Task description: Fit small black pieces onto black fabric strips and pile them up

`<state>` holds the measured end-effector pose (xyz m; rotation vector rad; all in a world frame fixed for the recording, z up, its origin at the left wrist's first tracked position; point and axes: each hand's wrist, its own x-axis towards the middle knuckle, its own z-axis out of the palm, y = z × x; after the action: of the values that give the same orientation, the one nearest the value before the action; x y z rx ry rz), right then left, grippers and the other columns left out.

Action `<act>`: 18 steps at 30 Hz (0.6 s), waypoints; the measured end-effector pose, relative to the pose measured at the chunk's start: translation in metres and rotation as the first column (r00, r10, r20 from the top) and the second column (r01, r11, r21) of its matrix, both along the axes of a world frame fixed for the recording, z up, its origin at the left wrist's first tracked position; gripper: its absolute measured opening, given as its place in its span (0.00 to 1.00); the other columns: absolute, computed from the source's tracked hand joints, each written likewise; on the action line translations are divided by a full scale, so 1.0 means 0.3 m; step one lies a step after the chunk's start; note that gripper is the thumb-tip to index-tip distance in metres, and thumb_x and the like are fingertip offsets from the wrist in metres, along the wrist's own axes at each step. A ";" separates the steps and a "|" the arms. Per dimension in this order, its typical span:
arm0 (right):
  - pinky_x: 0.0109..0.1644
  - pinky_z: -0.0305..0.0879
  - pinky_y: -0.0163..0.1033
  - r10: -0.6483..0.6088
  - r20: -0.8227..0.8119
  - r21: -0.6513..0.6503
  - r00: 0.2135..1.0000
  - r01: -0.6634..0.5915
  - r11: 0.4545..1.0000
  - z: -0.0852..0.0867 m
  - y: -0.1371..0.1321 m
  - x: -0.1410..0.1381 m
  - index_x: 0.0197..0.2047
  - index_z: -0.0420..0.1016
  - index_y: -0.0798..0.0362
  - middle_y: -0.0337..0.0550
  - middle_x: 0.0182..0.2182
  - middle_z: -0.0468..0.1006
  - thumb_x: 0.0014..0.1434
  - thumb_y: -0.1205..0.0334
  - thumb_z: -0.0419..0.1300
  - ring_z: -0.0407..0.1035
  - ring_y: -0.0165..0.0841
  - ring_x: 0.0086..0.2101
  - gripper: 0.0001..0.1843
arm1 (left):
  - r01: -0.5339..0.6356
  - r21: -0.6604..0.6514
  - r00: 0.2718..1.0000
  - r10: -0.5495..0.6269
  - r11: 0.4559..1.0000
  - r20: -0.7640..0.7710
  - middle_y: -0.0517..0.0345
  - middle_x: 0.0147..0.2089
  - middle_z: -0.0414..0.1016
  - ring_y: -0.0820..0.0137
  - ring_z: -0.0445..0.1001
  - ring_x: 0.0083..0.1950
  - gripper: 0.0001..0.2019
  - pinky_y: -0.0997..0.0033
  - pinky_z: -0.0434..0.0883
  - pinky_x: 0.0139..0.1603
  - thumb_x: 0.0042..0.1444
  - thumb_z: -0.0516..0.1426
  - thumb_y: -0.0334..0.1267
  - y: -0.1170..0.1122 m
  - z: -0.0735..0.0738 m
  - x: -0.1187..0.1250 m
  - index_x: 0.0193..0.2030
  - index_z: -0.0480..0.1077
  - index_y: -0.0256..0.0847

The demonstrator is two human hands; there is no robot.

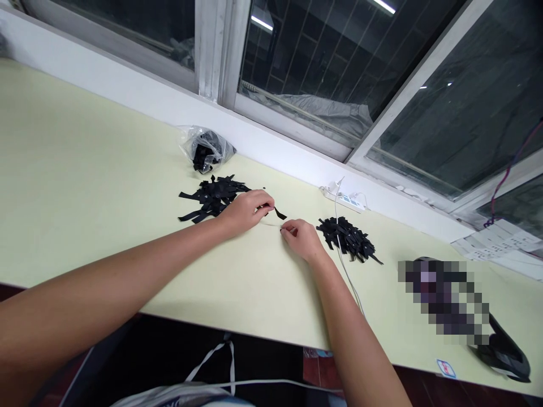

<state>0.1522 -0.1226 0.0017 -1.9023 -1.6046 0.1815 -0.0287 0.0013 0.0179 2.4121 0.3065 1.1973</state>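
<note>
My left hand point(244, 212) is closed in a pinch on a short black fabric strip point(280, 214), whose free end sticks out to the right of the fingertips. My right hand point(302, 237) is closed just right of and below it, thumb and finger together. A thin pale line, like a thread or wire, runs along the table to these fingertips; what they pinch is too small to name. A loose heap of black strips point(212, 198) lies beside and behind my left hand. Another heap of black strips point(348, 238) lies to the right of my right hand.
A clear plastic bag point(207, 148) with black pieces stands behind the left heap. A white power strip point(343, 198) lies along the windowsill, and its white cable point(350, 280) crosses the right heap to the table's front edge. A dark, partly blurred object point(504, 353) sits far right.
</note>
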 end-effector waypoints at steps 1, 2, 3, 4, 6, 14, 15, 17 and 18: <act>0.41 0.63 0.41 0.008 0.028 -0.009 1.000 -0.007 1.000 -0.004 0.000 0.004 0.35 0.80 0.48 0.42 0.33 0.79 0.55 0.61 0.59 0.69 0.34 0.31 0.08 | 0.021 0.033 1.000 -0.021 0.999 0.006 0.54 0.40 0.77 0.66 0.73 0.45 0.07 0.66 0.69 0.48 0.63 0.53 0.34 -0.001 0.004 -0.003 0.38 0.72 0.40; 0.41 0.63 0.41 0.011 0.037 -0.016 0.999 -0.010 1.000 -0.008 0.001 0.006 0.35 0.80 0.48 0.42 0.33 0.79 0.56 0.62 0.58 0.69 0.35 0.31 0.08 | 0.042 0.061 0.999 -0.042 0.997 0.005 0.53 0.41 0.77 0.66 0.73 0.46 0.08 0.65 0.69 0.50 0.64 0.52 0.35 -0.005 0.009 -0.006 0.38 0.72 0.40; 0.41 0.63 0.41 0.008 0.040 -0.022 0.999 -0.008 1.000 -0.010 0.002 0.006 0.34 0.79 0.48 0.42 0.33 0.79 0.56 0.62 0.58 0.69 0.35 0.31 0.08 | 0.059 0.081 0.998 -0.059 0.995 -0.001 0.53 0.41 0.76 0.66 0.73 0.47 0.09 0.64 0.69 0.51 0.65 0.51 0.35 -0.010 0.015 -0.009 0.38 0.72 0.41; 0.40 0.62 0.41 0.002 0.043 -0.025 0.999 -0.001 1.000 -0.011 0.004 0.005 0.33 0.79 0.48 0.42 0.32 0.79 0.56 0.62 0.58 0.69 0.35 0.31 0.08 | 0.072 0.096 0.997 -0.072 0.993 -0.011 0.53 0.41 0.77 0.66 0.73 0.48 0.10 0.64 0.69 0.52 0.66 0.50 0.35 -0.017 0.021 -0.011 0.38 0.72 0.41; 0.39 0.62 0.41 -0.006 0.062 -0.025 0.998 0.007 1.000 -0.012 0.008 -0.002 0.33 0.78 0.49 0.43 0.31 0.79 0.56 0.63 0.58 0.69 0.35 0.29 0.07 | 0.090 0.111 0.996 -0.087 0.990 -0.030 0.52 0.42 0.77 0.66 0.73 0.48 0.11 0.63 0.69 0.54 0.67 0.49 0.36 -0.031 0.032 -0.015 0.38 0.72 0.41; 0.37 0.61 0.38 -0.024 0.093 -0.053 0.995 0.029 0.998 0.001 0.020 -0.024 0.34 0.76 0.51 0.44 0.32 0.79 0.57 0.62 0.59 0.68 0.33 0.29 0.05 | 0.131 0.228 0.990 -0.137 0.965 0.014 0.52 0.40 0.77 0.67 0.74 0.45 0.11 0.63 0.70 0.51 0.67 0.49 0.34 -0.038 0.036 -0.012 0.40 0.72 0.40; 0.37 0.61 0.37 -0.040 0.096 -0.077 0.995 0.048 0.996 0.005 0.023 -0.027 0.34 0.76 0.51 0.44 0.32 0.79 0.57 0.62 0.59 0.68 0.33 0.29 0.05 | 0.128 0.247 0.990 -0.140 0.961 0.028 0.52 0.40 0.77 0.67 0.74 0.44 0.11 0.64 0.71 0.50 0.67 0.49 0.34 -0.035 0.033 -0.011 0.40 0.72 0.40; 0.37 0.61 0.36 -0.065 0.104 -0.125 0.992 0.078 0.989 0.012 0.028 -0.032 0.34 0.75 0.52 0.44 0.31 0.78 0.58 0.63 0.58 0.68 0.33 0.30 0.05 | 0.128 0.277 0.988 -0.147 0.952 0.049 0.52 0.40 0.77 0.67 0.74 0.44 0.10 0.65 0.71 0.48 0.67 0.49 0.33 -0.030 0.028 -0.008 0.40 0.72 0.39; 0.36 0.61 0.36 -0.071 0.107 -0.141 0.992 0.086 0.986 0.016 0.031 -0.035 0.33 0.75 0.52 0.44 0.31 0.78 0.58 0.64 0.57 0.68 0.33 0.30 0.05 | 0.128 0.287 0.987 -0.149 0.949 0.052 0.52 0.40 0.77 0.67 0.74 0.44 0.10 0.65 0.71 0.48 0.67 0.49 0.32 -0.029 0.027 -0.007 0.40 0.72 0.39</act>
<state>0.1418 -0.1134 0.0063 -2.1140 -1.6174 0.1750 -0.0307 -0.0073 0.0259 2.5701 -0.0624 1.3388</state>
